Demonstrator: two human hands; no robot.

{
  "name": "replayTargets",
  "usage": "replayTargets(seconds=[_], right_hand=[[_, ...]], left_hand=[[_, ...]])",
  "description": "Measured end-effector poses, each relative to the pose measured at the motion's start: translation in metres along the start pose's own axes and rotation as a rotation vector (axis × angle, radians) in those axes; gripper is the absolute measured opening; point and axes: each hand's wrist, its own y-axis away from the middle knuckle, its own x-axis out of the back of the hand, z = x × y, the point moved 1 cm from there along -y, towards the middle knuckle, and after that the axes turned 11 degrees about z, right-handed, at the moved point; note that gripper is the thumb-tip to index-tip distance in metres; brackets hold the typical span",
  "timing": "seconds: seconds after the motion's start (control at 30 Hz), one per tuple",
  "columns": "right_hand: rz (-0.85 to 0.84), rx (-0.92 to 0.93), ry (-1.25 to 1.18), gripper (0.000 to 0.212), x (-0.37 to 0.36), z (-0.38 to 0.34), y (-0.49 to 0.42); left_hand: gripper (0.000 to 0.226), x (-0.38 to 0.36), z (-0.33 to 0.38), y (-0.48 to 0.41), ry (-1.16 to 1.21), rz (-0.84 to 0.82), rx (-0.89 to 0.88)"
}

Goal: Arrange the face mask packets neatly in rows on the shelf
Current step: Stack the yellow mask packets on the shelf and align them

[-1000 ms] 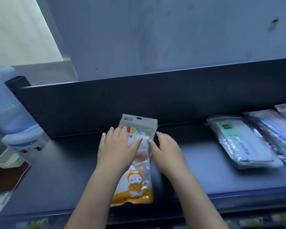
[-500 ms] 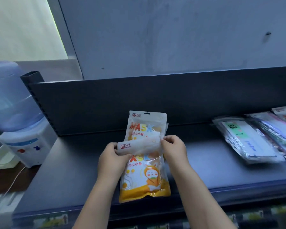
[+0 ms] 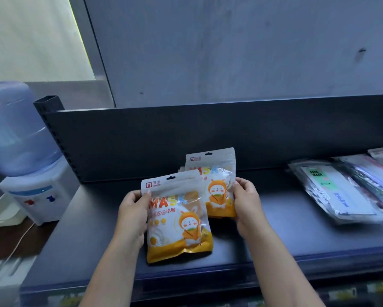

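Two orange-and-white mask packets with a cartoon rabbit are over the dark shelf (image 3: pixel 297 235). My left hand (image 3: pixel 133 216) grips the nearer packet (image 3: pixel 177 220) by its left edge, thumb on the front. My right hand (image 3: pixel 246 202) holds the farther packet (image 3: pixel 215 182) by its right edge, a bit behind and to the right of the first. The near packet overlaps the far one's lower left corner. More packet edges show behind the far packet.
Clear-wrapped face mask packets (image 3: pixel 336 196) lie in a row at the shelf's right end, with pink and white ones beyond. The shelf's back panel (image 3: pixel 186 138) rises behind. A water dispenser (image 3: pixel 20 151) stands left of the shelf.
The packets lay stacked flat under both hands. I lifted the top one, and now each hand holds one packet, the left one pulled toward me and leftward.
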Motion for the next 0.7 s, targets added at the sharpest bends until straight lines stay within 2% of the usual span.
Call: replayTargets(seconds=[0.13,0.27,0.43,0.7], right_hand=[[-0.046,-0.034,-0.008,0.019,0.005,0.004,-0.002],[-0.105,0.012,0.017,0.019,0.009,0.005,-0.003],[-0.075,0.113,-0.005,0.016,0.023,-0.002,-0.008],[0.059,0.291,-0.051,0.011,0.093,-0.036,-0.041]], left_hand=[[0.019,-0.004,0.001,0.003,0.048,-0.063,0.052],[0.023,-0.007,0.005,0.008,0.013,-0.221,0.081],[0.012,-0.025,0.007,0.017,-0.245,-0.252,-0.17],[0.012,-0.103,0.02,0.07,-0.117,-0.212,-0.245]])
